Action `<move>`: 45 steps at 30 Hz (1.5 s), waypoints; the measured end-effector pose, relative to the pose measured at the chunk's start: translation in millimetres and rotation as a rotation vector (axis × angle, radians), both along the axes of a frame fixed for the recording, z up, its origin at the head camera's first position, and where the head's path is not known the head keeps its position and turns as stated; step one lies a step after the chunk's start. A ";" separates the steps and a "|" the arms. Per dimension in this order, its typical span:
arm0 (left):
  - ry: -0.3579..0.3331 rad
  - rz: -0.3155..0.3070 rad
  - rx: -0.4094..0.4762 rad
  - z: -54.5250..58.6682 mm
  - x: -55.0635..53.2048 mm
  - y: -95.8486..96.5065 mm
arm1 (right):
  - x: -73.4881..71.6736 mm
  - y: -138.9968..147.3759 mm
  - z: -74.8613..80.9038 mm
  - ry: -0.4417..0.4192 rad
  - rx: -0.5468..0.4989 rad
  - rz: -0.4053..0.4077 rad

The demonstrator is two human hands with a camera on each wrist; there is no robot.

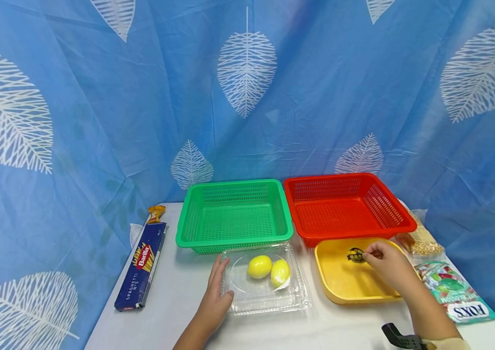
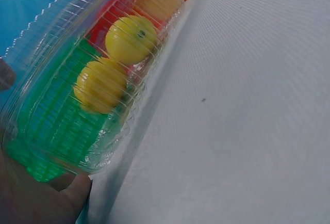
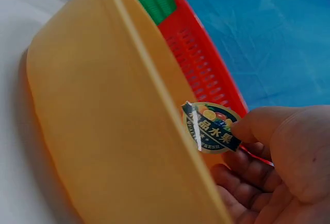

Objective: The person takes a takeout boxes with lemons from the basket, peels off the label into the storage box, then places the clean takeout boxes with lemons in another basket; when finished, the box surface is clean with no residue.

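Note:
My left hand [image 1: 214, 301] rests at the left side of a clear plastic clamshell box [image 1: 265, 304], fingers fairly straight and thumb near its front corner. Two lemons [image 1: 259, 267] show inside through the ribbed plastic [image 2: 62, 126]. Between thumb and fingers, my right hand [image 1: 389, 267] pinches an oval fruit label sticker [image 3: 211, 126] in dark and gold, with fruit pictures and lettering. Hand and sticker are above the yellow tub [image 1: 339, 294], near its right side. The tub's wall hides part of the right fingers in the right wrist view.
Behind stand a green basket [image 1: 234, 241] and a red basket [image 1: 352, 233]. A blue spaghetti box [image 1: 140, 267] and a small orange packet [image 1: 156, 214] lie left. On the right are a bag of yellow grains [image 1: 424, 240] and a green Fox's candy bag [image 1: 455, 291].

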State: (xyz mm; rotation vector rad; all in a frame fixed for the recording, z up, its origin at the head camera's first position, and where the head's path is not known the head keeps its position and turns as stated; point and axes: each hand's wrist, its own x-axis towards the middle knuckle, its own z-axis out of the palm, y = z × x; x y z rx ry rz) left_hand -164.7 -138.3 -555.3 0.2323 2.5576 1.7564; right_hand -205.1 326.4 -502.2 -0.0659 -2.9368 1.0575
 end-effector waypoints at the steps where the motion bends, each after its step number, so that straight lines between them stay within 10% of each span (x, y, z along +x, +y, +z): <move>1: -0.001 -0.001 0.001 -0.4 -0.2 0.1 | -1.3 -0.2 -2.8 -0.011 -0.007 0.007; 15: -0.003 0.003 0.007 -2.9 -1.5 -1.2 | -9.2 -9.7 -23.1 -0.203 -0.090 -0.026; 30: -0.043 0.013 0.008 -4.3 -2.5 -3.4 | -16.0 -19.4 -23.8 -0.269 0.140 -0.010; 45: -0.036 0.017 0.000 -3.9 -2.6 -1.2 | -19.0 0.6 2.5 -0.163 0.252 0.029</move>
